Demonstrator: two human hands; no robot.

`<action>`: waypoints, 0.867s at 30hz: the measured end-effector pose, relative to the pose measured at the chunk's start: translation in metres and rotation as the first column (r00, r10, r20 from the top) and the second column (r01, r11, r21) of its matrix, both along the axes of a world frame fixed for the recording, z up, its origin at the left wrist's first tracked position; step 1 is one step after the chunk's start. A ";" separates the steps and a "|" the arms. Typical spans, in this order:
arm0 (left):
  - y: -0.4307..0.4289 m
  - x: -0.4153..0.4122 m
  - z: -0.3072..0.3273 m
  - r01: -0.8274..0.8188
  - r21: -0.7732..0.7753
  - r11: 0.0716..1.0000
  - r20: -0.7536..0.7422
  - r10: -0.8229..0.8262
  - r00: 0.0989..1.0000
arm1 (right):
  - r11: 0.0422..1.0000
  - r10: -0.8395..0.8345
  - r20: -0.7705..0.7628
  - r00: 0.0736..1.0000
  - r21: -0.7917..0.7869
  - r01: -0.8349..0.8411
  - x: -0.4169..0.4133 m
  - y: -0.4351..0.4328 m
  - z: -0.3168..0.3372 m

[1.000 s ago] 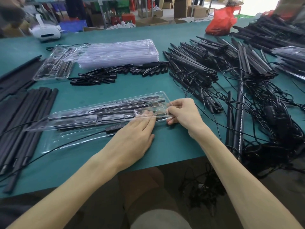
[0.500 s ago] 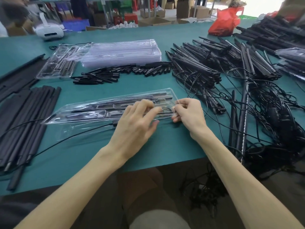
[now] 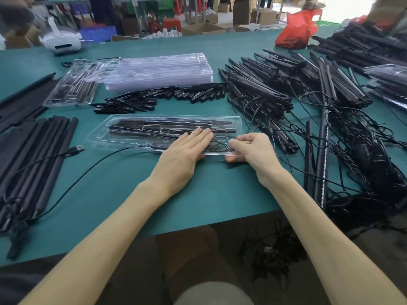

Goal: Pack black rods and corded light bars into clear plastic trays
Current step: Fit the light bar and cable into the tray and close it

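Head view: left hand [image 3: 182,153] flat, fingers straight, pressing down on clear plastic tray [image 3: 99,138] of black rods [image 3: 171,123] on green table [image 3: 209,190]; right hand [image 3: 253,150] curled, pinching tray's near right edge.

White headset [image 3: 61,41] on green table [image 3: 220,194], red plastic bag [image 3: 297,29] at far edge, cardboard boxes [image 3: 263,16] behind

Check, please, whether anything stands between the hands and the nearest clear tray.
Nothing visible does. The left hand lies flat on the tray, and the right hand pinches its near right edge. The loose cable trails away to the left.
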State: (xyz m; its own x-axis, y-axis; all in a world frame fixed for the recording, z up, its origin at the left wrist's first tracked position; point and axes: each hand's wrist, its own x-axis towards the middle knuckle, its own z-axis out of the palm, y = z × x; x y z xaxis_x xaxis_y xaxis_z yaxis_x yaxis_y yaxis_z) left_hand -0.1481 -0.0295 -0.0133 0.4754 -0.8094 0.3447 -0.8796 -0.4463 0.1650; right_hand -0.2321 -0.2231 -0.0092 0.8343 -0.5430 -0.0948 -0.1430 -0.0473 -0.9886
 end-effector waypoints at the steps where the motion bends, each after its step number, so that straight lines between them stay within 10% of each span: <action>1: 0.000 0.000 -0.001 0.003 -0.010 1.000 -0.001 -0.003 1.000 | 1.000 -0.001 0.001 1.000 0.017 0.001 0.000 0.000 0.001; 15: 0.004 -0.009 0.003 -0.030 -0.106 0.994 0.013 0.031 0.999 | 0.989 0.113 -0.034 0.993 -0.089 -0.116 -0.012 0.006 0.014; 26: 0.005 -0.010 0.004 -0.062 -0.124 0.990 0.014 0.064 0.998 | 0.981 0.164 -0.044 0.985 0.110 -0.159 -0.016 0.005 0.026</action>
State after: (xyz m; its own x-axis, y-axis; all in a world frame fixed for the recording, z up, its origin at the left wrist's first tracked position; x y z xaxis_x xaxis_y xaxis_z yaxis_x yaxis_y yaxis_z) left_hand -0.1585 -0.0249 -0.0095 0.5171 -0.7285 0.4493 -0.8535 -0.4781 0.2071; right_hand -0.2480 -0.2177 0.0170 0.9024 -0.3861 -0.1912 -0.1945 0.0308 -0.9804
